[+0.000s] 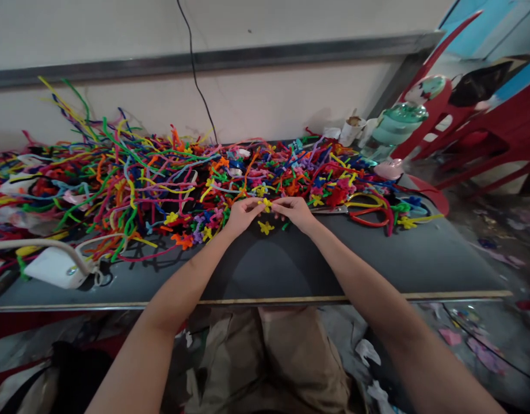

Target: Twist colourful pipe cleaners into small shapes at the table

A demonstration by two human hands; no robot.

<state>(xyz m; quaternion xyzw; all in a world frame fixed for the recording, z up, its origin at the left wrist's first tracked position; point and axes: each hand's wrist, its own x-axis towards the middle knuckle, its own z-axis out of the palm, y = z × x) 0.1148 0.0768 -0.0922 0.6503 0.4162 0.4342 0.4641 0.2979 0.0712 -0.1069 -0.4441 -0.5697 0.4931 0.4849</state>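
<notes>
Between my two hands is a small yellow pipe-cleaner flower [267, 204], held up just above the dark table [269, 270]. My left hand [243, 214] pinches its left side with thumb and fingertips. From the right, my right hand [296, 211] grips the other side in the same way. A second yellow pipe-cleaner flower [265, 227] lies on the table right below them. Behind my hands a large heap of coloured pipe cleaners [161, 178] spreads along the table, with several small finished-looking flower shapes along its front edge.
Scissors with orange and yellow handles [369, 216] lie to the right. A green-tinted bottle [392, 132] and a paper cup [351, 131] stand at the back right. At the left sits a white lamp base [57, 268]. Red chairs [489, 132] stand beyond the table's right end.
</notes>
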